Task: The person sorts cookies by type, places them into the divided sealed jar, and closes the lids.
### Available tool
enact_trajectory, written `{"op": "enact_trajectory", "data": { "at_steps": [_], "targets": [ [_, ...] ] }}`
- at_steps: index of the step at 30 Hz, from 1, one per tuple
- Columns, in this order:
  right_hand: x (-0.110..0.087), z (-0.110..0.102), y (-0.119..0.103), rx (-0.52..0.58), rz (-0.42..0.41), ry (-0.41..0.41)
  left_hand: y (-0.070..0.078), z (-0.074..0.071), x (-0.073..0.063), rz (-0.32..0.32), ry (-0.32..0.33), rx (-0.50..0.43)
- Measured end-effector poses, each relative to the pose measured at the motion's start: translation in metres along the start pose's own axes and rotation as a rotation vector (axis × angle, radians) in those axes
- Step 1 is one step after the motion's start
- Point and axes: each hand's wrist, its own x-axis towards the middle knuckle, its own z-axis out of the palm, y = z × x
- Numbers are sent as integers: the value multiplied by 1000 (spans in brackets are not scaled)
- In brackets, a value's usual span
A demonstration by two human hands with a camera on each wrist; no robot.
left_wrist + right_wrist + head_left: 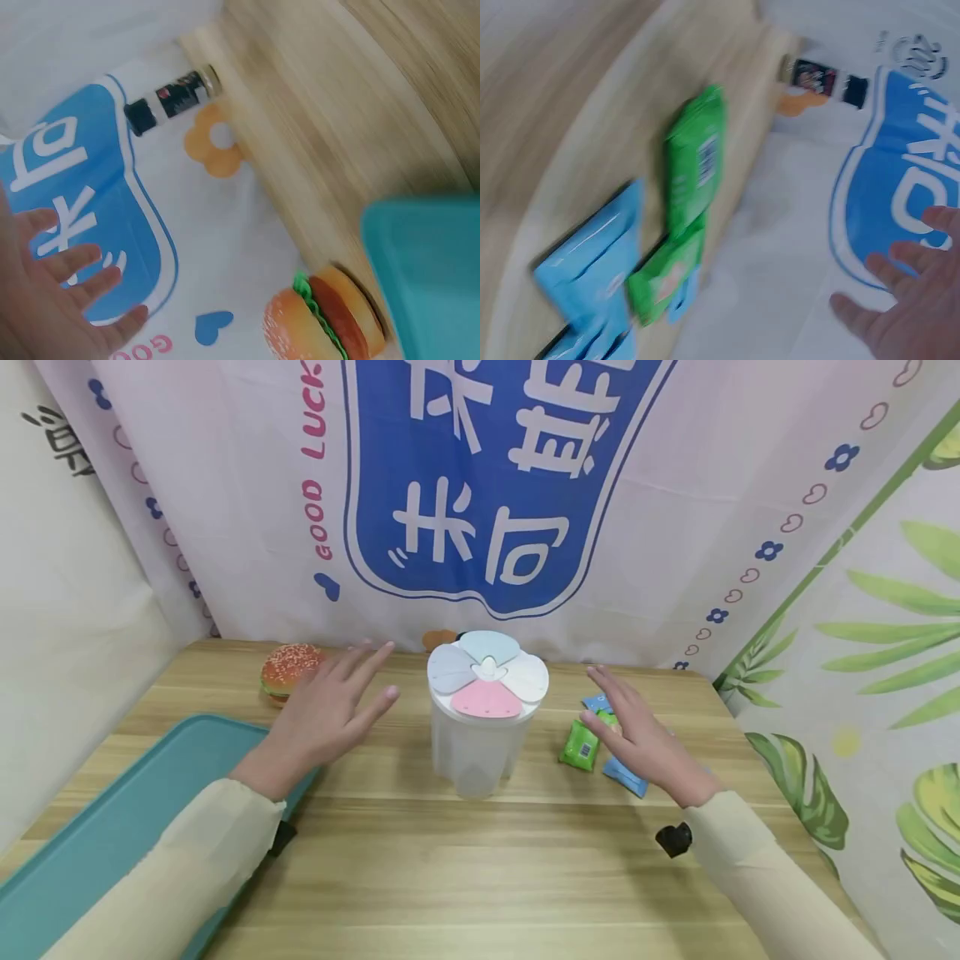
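Observation:
A clear plastic canister [480, 747] stands mid-table, its flower-shaped lid [487, 677] made of pink, white and pale blue petals. My left hand [322, 714] is held in the air to its left with fingers extended, touching nothing. To the canister's right, my right hand [637, 735] hovers with fingers spread and holds nothing. Below and beside that hand lie green packets [694, 165] and blue packets [592, 259]. A toy hamburger [322, 315] sits behind my left hand. Behind the canister is a small dark bottle [176, 97], almost hidden in the head view.
A teal tray [217, 743] lies at the left of the wooden table [480, 877], partly under my left forearm. A printed cloth [255, 485] hangs along the table's back edge. Another cloth with leaves [900, 693] hangs on the right.

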Motion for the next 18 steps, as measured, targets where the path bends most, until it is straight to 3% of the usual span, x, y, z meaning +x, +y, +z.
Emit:
{"op": "enact_trajectory", "data": {
  "at_steps": [6, 9, 13, 18],
  "targets": [
    [7, -9, -26, 90, -149, 120, 14, -1, 1, 117, 171, -134],
    [10, -14, -40, 99, -230, 174, 24, -4, 2, 179, 221, -177],
    [13, -19, -60, 98, -346, 214, 38, -9, 3, 248, 209, -232],
    [18, -21, -80, 87, -449, 187, 50, -11, 6, 304, 159, -271]
  ]
}}
